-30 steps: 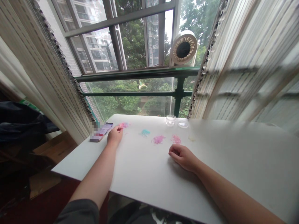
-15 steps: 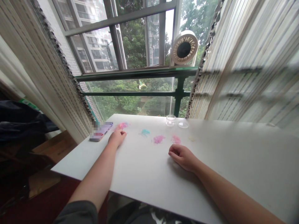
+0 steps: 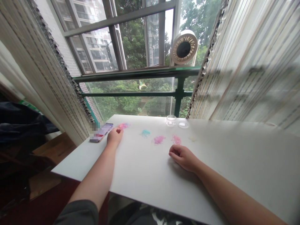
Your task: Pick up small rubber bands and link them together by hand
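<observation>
My left hand (image 3: pixel 114 136) is at the left part of the table, its fingers pinched together just in front of a mixed pile of pink, orange and bluish small pieces (image 3: pixel 123 125). Whatever lies between those fingertips is too small to make out. My right hand (image 3: pixel 182 156) rests with curled fingers on the table; its inside is hidden. Beyond it lies a pink pile (image 3: pixel 176 139). A purple-pink pile (image 3: pixel 159 139), a turquoise pile (image 3: pixel 145 133) and a faint yellowish pile (image 3: pixel 192 139) are spread across the middle.
A phone (image 3: pixel 102 132) lies left of my left hand. A clear round container (image 3: pixel 171 120) and a clear lid (image 3: pixel 183 124) stand at the back of the white table (image 3: pixel 145 175). Behind are a railing, curtains and a white fan (image 3: pixel 184 48).
My left hand has drawn slightly left, toward the phone, uncovering more of the mixed pile. My right hand has stayed in place.
</observation>
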Motion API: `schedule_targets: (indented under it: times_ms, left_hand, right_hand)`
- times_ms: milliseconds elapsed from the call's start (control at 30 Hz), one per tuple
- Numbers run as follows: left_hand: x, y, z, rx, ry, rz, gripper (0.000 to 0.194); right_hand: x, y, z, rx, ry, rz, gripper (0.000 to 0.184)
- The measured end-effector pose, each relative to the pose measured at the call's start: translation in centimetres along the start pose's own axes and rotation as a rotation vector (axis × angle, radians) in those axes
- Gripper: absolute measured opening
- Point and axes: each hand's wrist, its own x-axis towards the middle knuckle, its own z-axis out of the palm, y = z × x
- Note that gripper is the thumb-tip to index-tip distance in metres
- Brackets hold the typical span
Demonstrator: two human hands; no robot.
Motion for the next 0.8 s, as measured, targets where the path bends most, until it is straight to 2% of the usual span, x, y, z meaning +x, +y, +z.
schedule_targets:
  times_ms: [267, 467, 700, 800]
  left_hand:
    - [-0.2, 0.5, 0.1, -0.134, 0.041, 0.017, 0.010]
    - [0.1, 0.1, 0.4, -0.185, 0.069, 0.008, 0.016]
    - [0.3, -0.2, 1.6, -0.458, 0.018, -0.042, 0.009]
    - [0.4, 0.0, 1.6, -0.504, 0.013, -0.028, 0.017]
  right_hand:
    - [0.1, -0.1, -0.1, 0.000, -0.002, -0.007, 0.013]
    - [0.1, -0.1, -0.3, 0.003, -0.013, 0.002, 0.013]
    - [0.1, -0.1, -0.3, 0.001, -0.013, 0.001, 0.012]
    - [0.1, -0.1, -0.3, -0.007, -0.017, 0.002, 0.013]
